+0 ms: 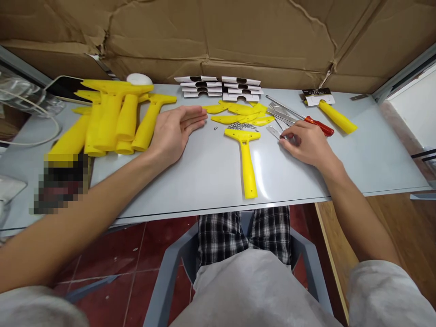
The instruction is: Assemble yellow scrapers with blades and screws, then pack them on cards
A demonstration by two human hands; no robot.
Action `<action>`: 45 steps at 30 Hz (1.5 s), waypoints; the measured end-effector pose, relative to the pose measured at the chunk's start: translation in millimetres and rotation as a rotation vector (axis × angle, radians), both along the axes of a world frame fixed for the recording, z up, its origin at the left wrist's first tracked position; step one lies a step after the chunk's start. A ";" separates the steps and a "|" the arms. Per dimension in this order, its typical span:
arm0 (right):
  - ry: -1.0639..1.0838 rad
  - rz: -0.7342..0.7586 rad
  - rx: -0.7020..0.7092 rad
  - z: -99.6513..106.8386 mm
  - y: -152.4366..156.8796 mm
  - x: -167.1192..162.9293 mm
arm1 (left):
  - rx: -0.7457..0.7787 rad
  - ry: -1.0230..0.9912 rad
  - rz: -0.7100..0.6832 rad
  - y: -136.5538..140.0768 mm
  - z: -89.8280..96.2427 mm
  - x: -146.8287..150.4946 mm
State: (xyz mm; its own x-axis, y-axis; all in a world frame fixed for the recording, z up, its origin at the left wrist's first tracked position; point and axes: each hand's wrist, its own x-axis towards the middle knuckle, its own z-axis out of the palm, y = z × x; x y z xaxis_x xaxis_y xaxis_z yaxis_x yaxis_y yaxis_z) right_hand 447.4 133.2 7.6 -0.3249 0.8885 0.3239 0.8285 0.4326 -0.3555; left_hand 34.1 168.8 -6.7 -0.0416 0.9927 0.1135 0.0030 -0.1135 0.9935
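My left hand rests on its edge on the table with straight fingers and nothing in it, just right of a pile of yellow T-shaped scraper handles. Thumb and fingertips of my right hand pinch the end of a thin metal blade close to the tabletop. Between my hands lies a single yellow scraper handle, its wide head away from me. Beyond that head are a small heap of metal screws and several flat yellow cover pieces. More metal strips lie beyond my right hand.
A red-handled screwdriver lies past my right hand. Folded white cards stand in stacks at the back. Farther right is a carded yellow scraper. A phone and a cable are at left; cardboard lines the back.
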 end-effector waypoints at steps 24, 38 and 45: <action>0.488 -0.201 -0.054 4.7 9.8 11.1 | -0.013 -0.094 0.064 38.0 -29.4 -31.4; 0.061 -0.132 -0.311 27.4 -5.3 9.7 | 0.063 -0.064 0.159 36.3 -37.1 -27.9; -0.322 -0.189 -0.305 42.9 -14.9 -13.9 | 0.101 -0.052 0.216 27.2 -27.1 -14.6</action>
